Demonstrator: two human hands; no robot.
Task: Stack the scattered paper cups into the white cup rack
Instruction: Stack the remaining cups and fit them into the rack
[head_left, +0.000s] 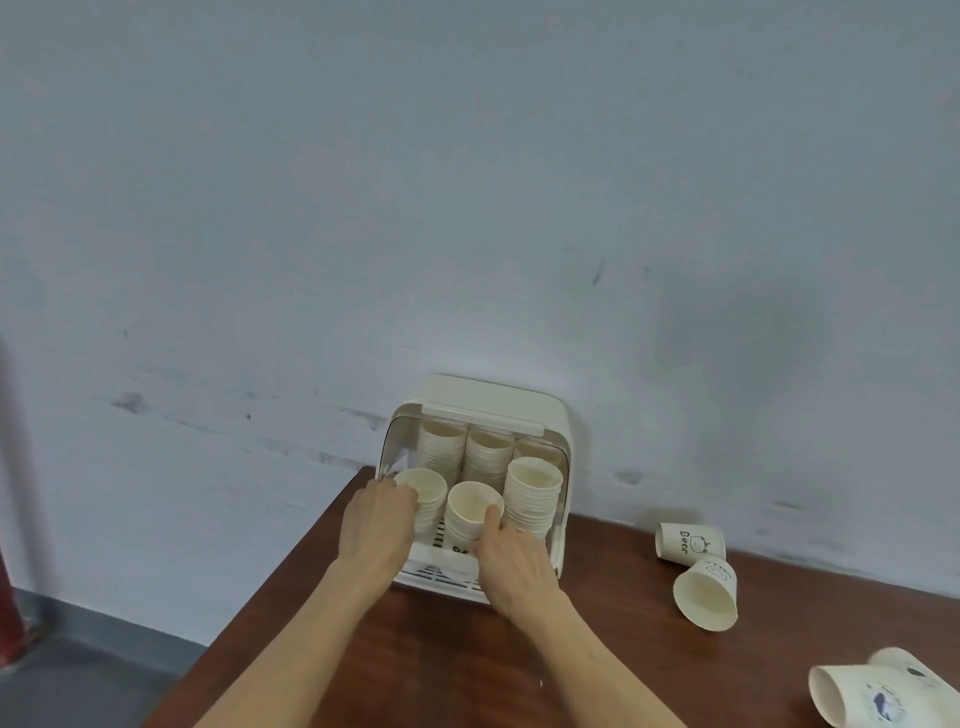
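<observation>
Most cups were already stacked in the white cup rack (556, 415), the front middle stack (474, 512) was gripped by the right hand (511, 558), the left hand (379, 519) was curled round the front left stack (423, 491), and 4 loose cups (704, 592) were still left lying well off to the right hand's right.

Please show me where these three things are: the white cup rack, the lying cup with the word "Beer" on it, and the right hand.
white cup rack (488, 397): head view, on its top cover.
Beer cup (690, 542): head view, on its printed side wall.
right hand (511, 558): head view, on the back of the hand.
</observation>
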